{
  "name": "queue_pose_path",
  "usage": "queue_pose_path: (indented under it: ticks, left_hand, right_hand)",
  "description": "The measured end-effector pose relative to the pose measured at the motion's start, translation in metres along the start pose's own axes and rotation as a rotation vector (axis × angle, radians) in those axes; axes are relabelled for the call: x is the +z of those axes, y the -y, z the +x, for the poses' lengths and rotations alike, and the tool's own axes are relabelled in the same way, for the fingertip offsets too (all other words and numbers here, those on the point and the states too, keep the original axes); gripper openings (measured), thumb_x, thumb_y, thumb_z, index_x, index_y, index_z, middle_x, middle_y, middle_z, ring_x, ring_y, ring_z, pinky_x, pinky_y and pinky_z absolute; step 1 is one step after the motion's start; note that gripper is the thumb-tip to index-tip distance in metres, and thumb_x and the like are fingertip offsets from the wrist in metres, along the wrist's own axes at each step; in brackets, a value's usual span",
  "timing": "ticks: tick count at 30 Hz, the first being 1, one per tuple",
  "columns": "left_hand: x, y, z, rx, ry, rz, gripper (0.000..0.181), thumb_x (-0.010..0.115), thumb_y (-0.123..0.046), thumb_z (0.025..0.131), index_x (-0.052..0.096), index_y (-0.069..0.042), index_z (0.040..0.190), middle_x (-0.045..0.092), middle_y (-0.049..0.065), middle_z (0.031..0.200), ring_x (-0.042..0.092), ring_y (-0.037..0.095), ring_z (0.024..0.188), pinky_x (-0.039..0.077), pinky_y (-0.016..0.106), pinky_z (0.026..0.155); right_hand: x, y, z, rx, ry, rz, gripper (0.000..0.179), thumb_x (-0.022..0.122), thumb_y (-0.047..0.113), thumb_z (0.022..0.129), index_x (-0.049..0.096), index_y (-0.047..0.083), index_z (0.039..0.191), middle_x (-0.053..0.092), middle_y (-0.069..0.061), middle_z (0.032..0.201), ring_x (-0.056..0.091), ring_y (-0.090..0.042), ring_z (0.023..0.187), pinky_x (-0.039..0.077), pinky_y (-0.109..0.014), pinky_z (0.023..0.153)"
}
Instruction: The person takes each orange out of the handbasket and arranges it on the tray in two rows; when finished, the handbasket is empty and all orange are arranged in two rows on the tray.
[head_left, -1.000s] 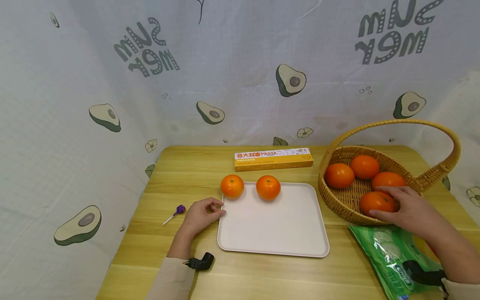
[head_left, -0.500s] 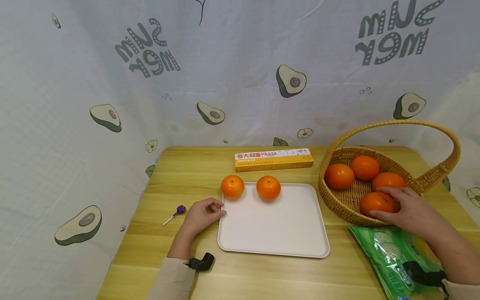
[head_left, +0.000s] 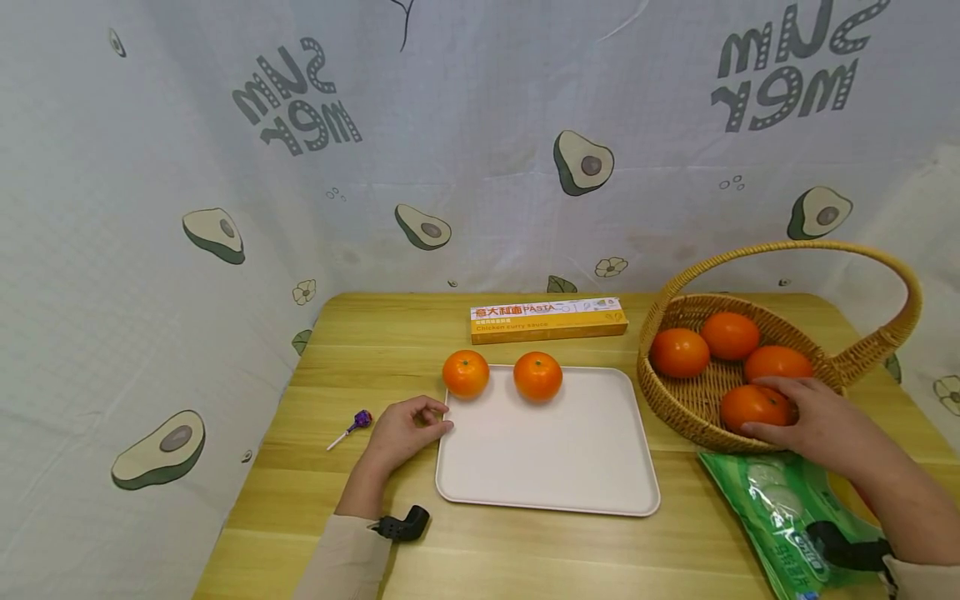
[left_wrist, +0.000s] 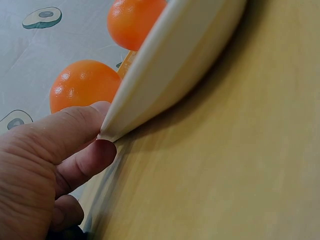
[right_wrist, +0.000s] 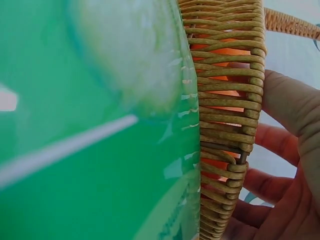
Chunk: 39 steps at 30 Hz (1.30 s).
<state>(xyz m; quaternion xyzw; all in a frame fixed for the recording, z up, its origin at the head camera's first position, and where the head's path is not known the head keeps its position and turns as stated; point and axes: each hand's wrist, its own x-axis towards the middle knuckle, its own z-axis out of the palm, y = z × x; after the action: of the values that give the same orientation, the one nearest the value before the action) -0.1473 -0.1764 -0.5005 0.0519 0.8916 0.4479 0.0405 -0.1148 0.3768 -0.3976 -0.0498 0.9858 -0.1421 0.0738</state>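
My left hand (head_left: 402,433) pinches the left rim of a white rectangular tray (head_left: 555,458) between thumb and fingertips; the left wrist view shows the tray's edge (left_wrist: 150,85) between them. Two oranges sit at the tray's far side, one (head_left: 466,374) by its far left corner, the other (head_left: 537,377) farther right. At the right, my right hand (head_left: 832,429) reaches into a wicker basket (head_left: 678,423) and grips the nearest orange (head_left: 752,406), thumb on the near side and fingers over the far side. The basket wall hides most of that orange in the right wrist view.
Three more oranges (head_left: 729,335) lie in the basket, whose tall handle (head_left: 780,245) arches over it. A green snack bag (head_left: 780,508) lies in front, under the right forearm. A pasta box (head_left: 549,321) stands behind the tray; a purple lollipop (head_left: 362,419) lies left of the left hand.
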Motion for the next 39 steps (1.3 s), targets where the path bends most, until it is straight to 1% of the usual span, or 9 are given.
queue_pose_path:
  ticks: [7, 13, 16, 20, 23, 28, 36, 39]
  left_hand:
    - [0.0006, 0.0016, 0.0002, 0.002, 0.005, -0.008, 0.017, 0.084, -0.027, 0.084, 0.076, -0.023, 0.098, 0.066, -0.01, 0.076, 0.055, 0.012, 0.067, 0.043, 0.024, 0.062]
    - [0.0003, 0.002, -0.0002, -0.009, 0.009, -0.009, 0.017, 0.084, -0.029, 0.084, 0.076, -0.023, 0.099, 0.066, -0.009, 0.076, 0.055, 0.012, 0.067, 0.043, 0.024, 0.063]
    - [0.0003, 0.0022, 0.0, -0.011, 0.006, -0.011, 0.017, 0.084, -0.029, 0.084, 0.076, -0.024, 0.099, 0.066, -0.009, 0.076, 0.055, 0.012, 0.067, 0.042, 0.024, 0.063]
    - [0.0001, 0.0019, -0.0002, -0.016, 0.006, -0.013, 0.017, 0.084, -0.029, 0.084, 0.076, -0.024, 0.098, 0.066, -0.009, 0.077, 0.055, 0.012, 0.068, 0.043, 0.025, 0.063]
    - [0.0, 0.0017, -0.0005, -0.017, 0.007, -0.011, 0.017, 0.084, -0.029, 0.084, 0.076, -0.024, 0.098, 0.066, -0.009, 0.077, 0.055, 0.012, 0.068, 0.043, 0.025, 0.064]
    - [0.0001, 0.0015, -0.0003, -0.019, 0.009, -0.012, 0.017, 0.084, -0.029, 0.084, 0.076, -0.024, 0.098, 0.066, -0.009, 0.077, 0.055, 0.012, 0.068, 0.043, 0.025, 0.065]
    - [0.0002, 0.001, 0.0, -0.021, 0.009, -0.012, 0.017, 0.084, -0.029, 0.084, 0.076, -0.024, 0.098, 0.066, -0.009, 0.076, 0.055, 0.012, 0.067, 0.043, 0.025, 0.064]
    - [0.0, 0.0008, -0.0001, -0.021, 0.009, -0.01, 0.017, 0.084, -0.029, 0.084, 0.076, -0.024, 0.098, 0.066, -0.009, 0.076, 0.055, 0.012, 0.067, 0.043, 0.025, 0.064]
  right_hand:
    - [-0.0008, 0.0005, 0.0, -0.018, -0.001, -0.03, 0.071, 0.08, 0.035, 0.088, 0.053, -0.014, 0.131, 0.049, -0.047, 0.128, 0.045, -0.063, 0.113, 0.039, -0.075, 0.09]
    - [-0.0002, -0.0012, 0.0001, -0.022, -0.011, -0.045, 0.068, 0.08, 0.033, 0.088, 0.054, -0.014, 0.13, 0.05, -0.047, 0.126, 0.045, -0.062, 0.112, 0.041, -0.074, 0.088]
    - [0.0004, -0.0026, 0.0007, -0.029, -0.019, -0.055, 0.067, 0.08, 0.032, 0.088, 0.054, -0.014, 0.13, 0.05, -0.046, 0.126, 0.046, -0.062, 0.112, 0.041, -0.074, 0.088]
    - [0.0019, -0.004, 0.0025, -0.011, -0.012, -0.039, 0.072, 0.08, 0.037, 0.087, 0.053, -0.013, 0.131, 0.049, -0.047, 0.126, 0.045, -0.062, 0.112, 0.04, -0.075, 0.088]
    - [0.0027, -0.0046, 0.0039, -0.004, -0.003, -0.027, 0.075, 0.081, 0.039, 0.086, 0.053, -0.014, 0.131, 0.053, -0.046, 0.124, 0.049, -0.062, 0.109, 0.042, -0.074, 0.086]
    - [0.003, -0.006, 0.0051, -0.021, 0.0, -0.027, 0.075, 0.082, 0.038, 0.084, 0.053, -0.014, 0.13, 0.059, -0.044, 0.119, 0.057, -0.061, 0.104, 0.045, -0.07, 0.083]
    - [0.0015, -0.004, 0.0028, -0.031, -0.029, -0.021, 0.078, 0.083, 0.034, 0.085, 0.049, -0.018, 0.132, 0.054, -0.048, 0.12, 0.053, -0.062, 0.105, 0.044, -0.071, 0.084]
    - [-0.0011, -0.0021, 0.0009, -0.008, -0.044, -0.02, 0.082, 0.082, 0.037, 0.086, 0.046, -0.019, 0.134, 0.048, -0.051, 0.122, 0.05, -0.064, 0.106, 0.043, -0.073, 0.084]
